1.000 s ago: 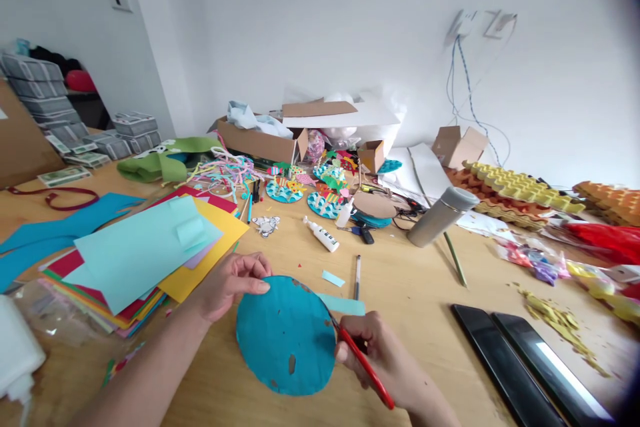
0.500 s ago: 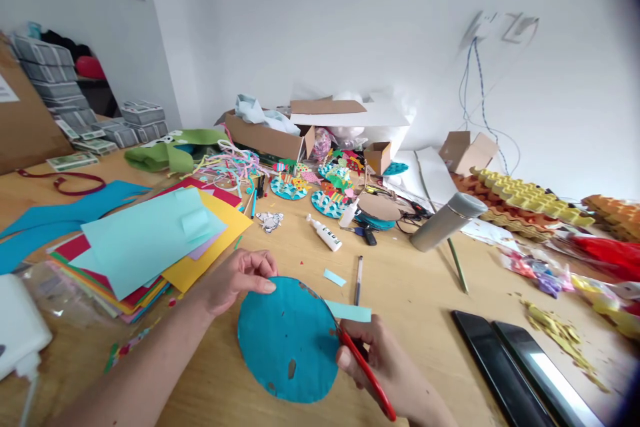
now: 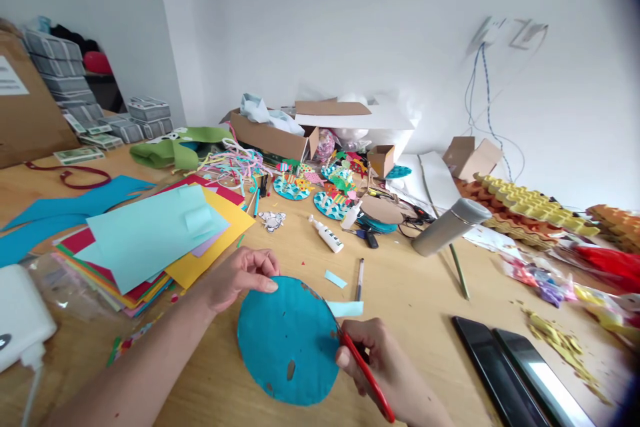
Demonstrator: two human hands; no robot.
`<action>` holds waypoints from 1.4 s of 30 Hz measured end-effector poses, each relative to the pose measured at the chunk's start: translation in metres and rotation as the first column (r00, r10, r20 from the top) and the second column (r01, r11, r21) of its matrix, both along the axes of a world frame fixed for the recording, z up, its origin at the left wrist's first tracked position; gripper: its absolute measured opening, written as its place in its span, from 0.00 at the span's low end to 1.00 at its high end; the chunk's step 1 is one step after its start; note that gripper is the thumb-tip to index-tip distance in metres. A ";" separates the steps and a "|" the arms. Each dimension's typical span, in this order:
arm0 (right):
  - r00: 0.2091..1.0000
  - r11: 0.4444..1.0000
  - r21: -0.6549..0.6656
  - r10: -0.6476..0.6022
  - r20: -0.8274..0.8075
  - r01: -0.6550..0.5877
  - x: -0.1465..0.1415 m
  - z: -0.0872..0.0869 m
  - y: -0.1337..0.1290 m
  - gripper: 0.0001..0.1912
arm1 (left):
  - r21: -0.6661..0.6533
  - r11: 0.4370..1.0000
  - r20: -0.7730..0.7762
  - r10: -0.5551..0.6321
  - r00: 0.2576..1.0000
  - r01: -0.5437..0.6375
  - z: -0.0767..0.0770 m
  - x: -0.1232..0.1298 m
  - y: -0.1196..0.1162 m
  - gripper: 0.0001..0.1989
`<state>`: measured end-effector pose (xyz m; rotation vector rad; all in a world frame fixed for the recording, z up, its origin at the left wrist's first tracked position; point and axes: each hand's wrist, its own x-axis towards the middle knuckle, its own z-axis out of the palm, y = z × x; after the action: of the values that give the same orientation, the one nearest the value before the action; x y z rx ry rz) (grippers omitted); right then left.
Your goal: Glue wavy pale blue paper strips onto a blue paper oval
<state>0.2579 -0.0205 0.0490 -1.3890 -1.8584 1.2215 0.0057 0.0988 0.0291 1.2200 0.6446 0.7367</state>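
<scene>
In the head view, a blue disc [image 3: 270, 340] is at the lower centre of the frame, between the two hands. The left hand [image 3: 245, 279], left of centre, is at the disc's upper left edge, pinching it there; the thumb lies on top of the disc and the other fingers are curled, their grip partly hidden. The disc spreads below and to the right of this hand. It has a worn hole low on its face and brown scuffs along the rim.

The right hand [image 3: 375, 357], lower right of centre, grasps red-handled scissors [image 3: 369, 377], whose blades meet the disc's right edge. The disc lies to the left of this hand; whether the thumb touches the edge, I cannot tell.

Just above the scissors is a pale blue strip [image 3: 347, 309], with a pen [image 3: 360, 280] near its upper right end. A glue bottle [image 3: 327, 235] lies near the middle of the frame. Coloured paper [image 3: 145, 233] is stacked at the left, and a grey flask [image 3: 445, 230] leans at the right.
</scene>
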 end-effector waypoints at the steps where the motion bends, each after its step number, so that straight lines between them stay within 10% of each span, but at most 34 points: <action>1: 1.000 1.000 0.008 0.009 0.004 -0.009 0.000 0.000 0.000 0.30 | 0.004 1.000 -0.005 -0.001 1.000 0.001 0.001 0.001 0.000 0.06; 15: 1.000 0.999 -0.045 0.003 -0.006 -0.003 -0.002 0.001 0.002 0.31 | -0.014 1.000 0.011 -0.006 1.000 0.007 0.004 0.001 -0.001 0.06; 23: 0.957 0.957 -0.065 -0.288 -0.045 0.284 0.001 -0.013 0.008 0.30 | -0.104 0.990 0.079 0.106 0.991 -0.098 0.005 0.000 0.002 0.07; 29: 0.851 0.879 0.117 -0.404 -0.335 0.462 -0.003 -0.016 0.018 0.22 | -0.317 0.890 0.152 0.388 0.909 -0.328 -0.001 0.001 0.010 0.09; 36: 0.709 0.833 0.013 -0.463 -0.532 0.554 -0.031 -0.030 0.023 0.16 | -0.497 0.726 0.143 0.609 0.781 -0.475 -0.011 0.003 0.018 0.08; 42: 0.655 0.790 0.043 -0.474 -0.588 0.611 -0.040 -0.031 0.025 0.15 | -0.530 0.728 0.162 0.591 0.790 -0.435 -0.006 0.010 0.011 0.12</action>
<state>0.2175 0.0046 0.0183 -1.1669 -1.0193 0.9031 0.0152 0.1097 0.0229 0.4348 0.8450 1.1475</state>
